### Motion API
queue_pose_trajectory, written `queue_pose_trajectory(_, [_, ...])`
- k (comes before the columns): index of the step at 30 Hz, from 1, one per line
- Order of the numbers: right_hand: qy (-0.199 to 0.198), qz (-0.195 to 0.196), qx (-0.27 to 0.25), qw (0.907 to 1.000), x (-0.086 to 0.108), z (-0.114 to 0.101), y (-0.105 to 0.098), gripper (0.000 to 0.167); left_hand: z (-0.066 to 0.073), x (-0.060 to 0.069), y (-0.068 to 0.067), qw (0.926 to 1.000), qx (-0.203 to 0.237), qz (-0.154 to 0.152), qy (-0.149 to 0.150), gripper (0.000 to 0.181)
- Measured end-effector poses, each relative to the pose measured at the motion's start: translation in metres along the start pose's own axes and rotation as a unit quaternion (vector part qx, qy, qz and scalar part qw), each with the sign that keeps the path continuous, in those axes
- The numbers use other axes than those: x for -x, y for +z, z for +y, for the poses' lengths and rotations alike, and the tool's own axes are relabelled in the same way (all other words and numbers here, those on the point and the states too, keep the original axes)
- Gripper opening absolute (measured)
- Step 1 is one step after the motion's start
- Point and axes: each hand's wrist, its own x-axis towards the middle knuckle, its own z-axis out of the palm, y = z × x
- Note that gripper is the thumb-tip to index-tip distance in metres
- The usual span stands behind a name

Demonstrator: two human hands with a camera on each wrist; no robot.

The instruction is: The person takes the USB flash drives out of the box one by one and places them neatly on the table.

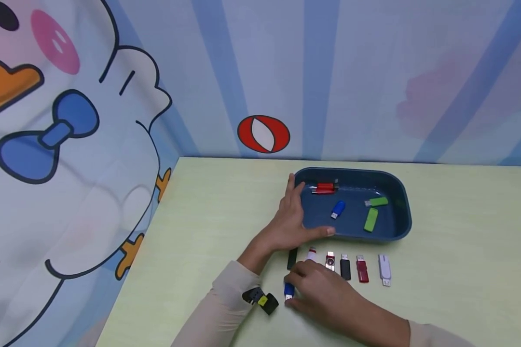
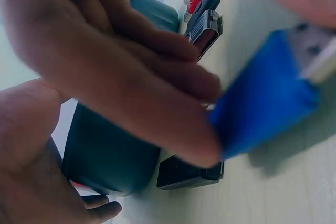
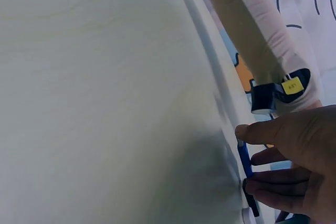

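Fingers (image 1: 298, 274) of the right hand (image 1: 330, 295) pinch the blue USB stick (image 1: 289, 290) near its ends, nearer the person than the tray (image 1: 353, 193); can't tell if lifted. Left hand (image 1: 289, 219) spread wide against tray. Stick's probably light, stiff, slightly slick; better held by casing sides.

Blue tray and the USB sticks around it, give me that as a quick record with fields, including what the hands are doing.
Container: dark blue tray
In tray, left: red sticks, exact count unclear
In tray, middle: blue stick
In tray, right: two green sticks
Left hand: touching the tray's left end and near rim
Right hand: holding another blue stick between thumb and fingers, in front of the tray
Row's right end: dark red stick, then whitish stick
Surface: pale table
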Motion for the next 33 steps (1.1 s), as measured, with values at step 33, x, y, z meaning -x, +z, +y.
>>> queue_pose_trajectory(33, [0.028,0.025,0.004,0.9993,0.012,-0.004,-0.023,0.041,0.001,0.001,-0.002,1.0,0.0,0.0,0.0,0.123])
